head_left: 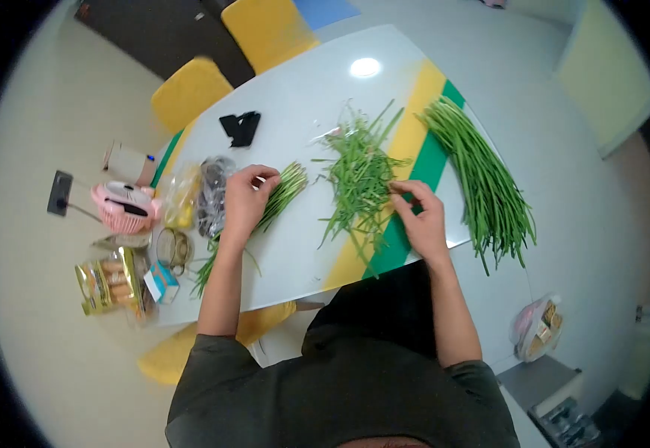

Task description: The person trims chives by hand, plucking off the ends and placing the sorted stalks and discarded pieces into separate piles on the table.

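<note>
On the left part of the white table, my left hand [247, 196] is closed at the cut ends of a small bunch of green stalks [286, 193]; what its fingertips pinch is too small to make out. My right hand [420, 216] has thumb and forefinger brought together at the right edge of a loose heap of green trimmings [358, 175]; anything between them is too small to tell. Farther right, a large bunch of long green stalks [482, 175] lies with its leafy ends hanging over the table edge.
A black object [241, 128] lies behind my left hand. At the left stand plastic bags [213, 196], a glass mug [173, 249], a blue-white carton [161, 282], a snack package [108, 282] and a pink fan [125, 207]. Yellow chairs [189, 91] surround the table. A bag [538, 328] sits lower right.
</note>
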Tool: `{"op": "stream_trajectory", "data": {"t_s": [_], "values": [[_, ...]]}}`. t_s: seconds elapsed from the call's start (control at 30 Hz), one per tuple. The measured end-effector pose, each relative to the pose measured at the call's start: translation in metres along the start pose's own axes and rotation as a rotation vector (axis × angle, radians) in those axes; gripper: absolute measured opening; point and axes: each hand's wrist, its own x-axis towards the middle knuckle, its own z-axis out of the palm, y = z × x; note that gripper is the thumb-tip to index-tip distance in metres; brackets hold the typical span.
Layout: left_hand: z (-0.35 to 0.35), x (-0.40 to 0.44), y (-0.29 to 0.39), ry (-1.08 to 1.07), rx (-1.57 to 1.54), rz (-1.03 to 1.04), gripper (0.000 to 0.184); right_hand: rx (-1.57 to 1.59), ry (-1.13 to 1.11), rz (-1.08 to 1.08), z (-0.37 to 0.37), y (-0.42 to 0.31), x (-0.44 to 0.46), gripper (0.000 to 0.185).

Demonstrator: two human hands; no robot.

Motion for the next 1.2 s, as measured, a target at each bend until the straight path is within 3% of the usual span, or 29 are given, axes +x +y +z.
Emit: {"op": "stream_trajectory", "data": {"t_s": [0.13, 0.17, 0.27, 0.47, 0.7, 0.97, 1.07, 1.2], "values": [[0.004, -0.027, -0.021, 0.016, 0.190, 0.087, 0.015, -0.008, -0.008, 0.007, 0.005, 0.001, 0.000, 0.021], [0.007, -0.029, -0.024, -0.053, 0.217, 0.005, 0.016, -0.014, -0.006, 0.030, 0.004, 0.005, -0.001, 0.021], [0.014, -0.035, -0.026, -0.045, 0.293, 0.027, 0.014, -0.014, -0.002, 0.026, 0.004, 0.005, -0.003, 0.021], [0.013, -0.033, -0.038, -0.008, 0.311, 0.100, 0.011, -0.027, 0.007, 0.078, 0.007, 0.008, -0.004, 0.021], [-0.012, -0.032, -0.030, 0.016, 0.120, -0.087, 0.011, -0.023, -0.006, 0.088, 0.009, 0.008, -0.004, 0.020], [-0.047, -0.021, 0.000, 0.063, -0.147, 0.025, 0.020, -0.054, 0.004, 0.118, 0.008, 0.007, -0.005, 0.020], [-0.055, -0.019, 0.002, -0.018, -0.221, -0.018, 0.022, -0.069, -0.005, 0.106, 0.008, 0.008, -0.005, 0.019], [-0.059, -0.019, 0.002, 0.041, -0.303, -0.056, 0.023, -0.032, -0.004, 0.118, 0.008, 0.012, -0.006, 0.019]]}}
